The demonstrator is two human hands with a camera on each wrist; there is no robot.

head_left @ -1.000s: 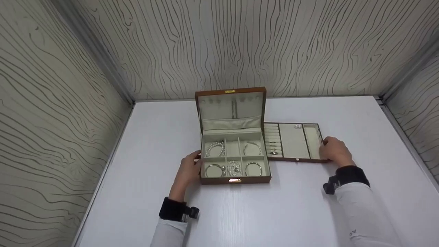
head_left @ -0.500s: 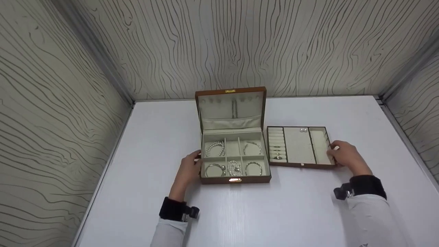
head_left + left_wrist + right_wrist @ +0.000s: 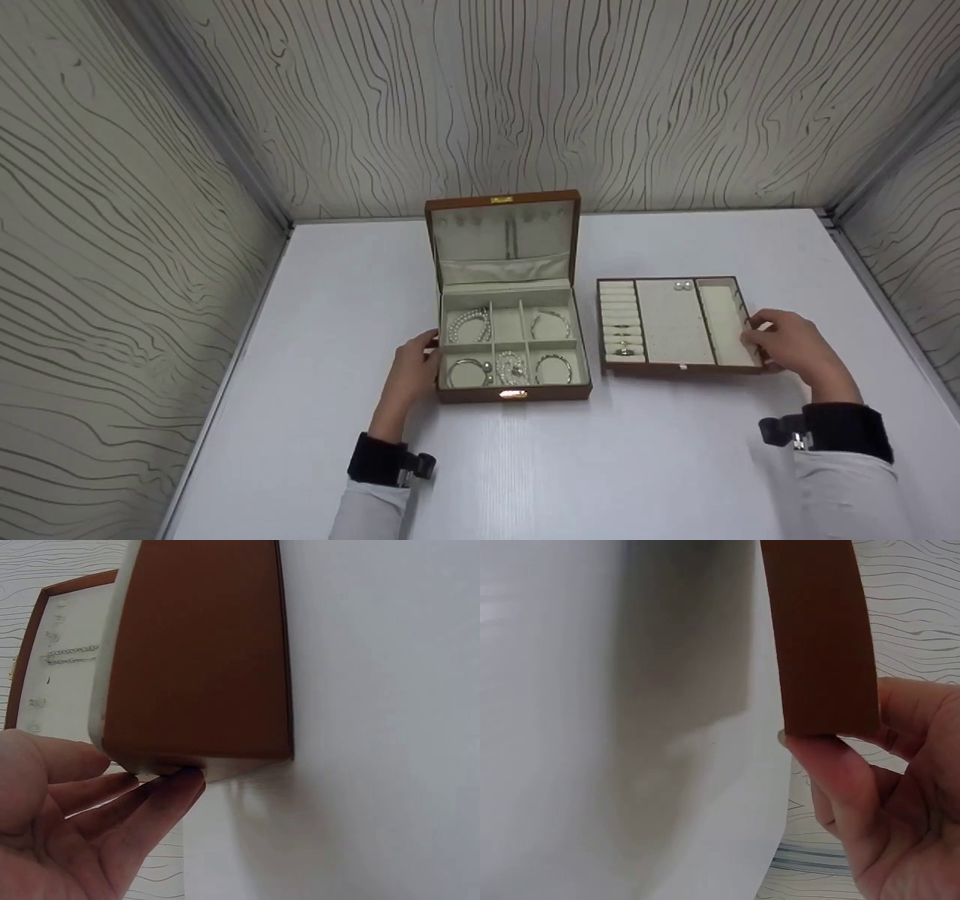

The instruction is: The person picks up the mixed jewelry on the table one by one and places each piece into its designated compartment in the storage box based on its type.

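Observation:
A brown jewelry box [image 3: 555, 391] stands with its lid [image 3: 504, 196] raised. Inside its cream compartments lie a pearl bracelet [image 3: 455, 330], a beaded piece [image 3: 511, 367] and several silver bracelets. My left hand [image 3: 412, 369] touches the box's left side, its fingers reaching along the brown wall in the left wrist view. To the right, my right hand [image 3: 796, 346] pinches the right end of a shallow jewelry tray [image 3: 675, 330]. Rings [image 3: 624, 350] sit in the tray's ring rolls, and pearl earrings [image 3: 682, 286] are on its middle panel. In the right wrist view, the tray's shadow falls on the tabletop.
The white table [image 3: 300, 300] runs back to a wood-grain patterned wall [image 3: 510, 97], with similar walls on both sides. A chain [image 3: 511, 238] hangs inside the box lid. A gap separates the tray from the box.
My right hand has moved the tray rightward and slightly nearer, from beside and partly behind the box out to a gap. The left hand and the box have stayed in place.

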